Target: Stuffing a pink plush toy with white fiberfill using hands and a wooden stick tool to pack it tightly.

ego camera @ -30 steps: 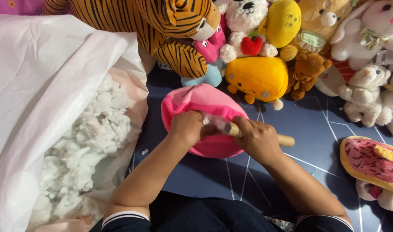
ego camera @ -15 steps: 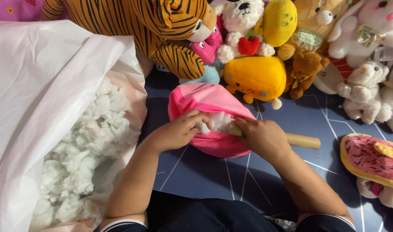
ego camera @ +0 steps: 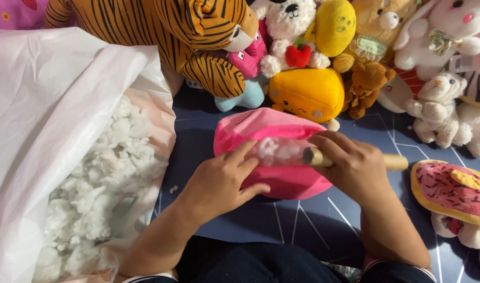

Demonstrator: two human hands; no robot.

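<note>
Since the whole scene is laid out on a dark blue floor mat with thin white lines, nothing of the room beyond it can be seen. The left side is taken up by a big white plastic bag, cut off by the frame edge, with loose white stuffing seen inside its open mouth. Along the top, a row of plush toys is packed close: a striped tiger, a white bear, a yellow blob-shaped plush, a small brown bear and some white bunnies, several chopped off by the frame. A pink donut-like plush is seen at the right edge, only partly visible.

In the middle of the mat, a pink plush shell is lying, its opening turned up with white filling showing inside. How full it is can't be made out.

The left hand is laid flat on the shell's near side, fingers spread loosely and pressed on the fabric beside the opening. The right hand is wrapped around a wooden stick, fingers curled tight on it, the stick's tip pointed at the opening and its far end sticking out behind the hand.
</note>
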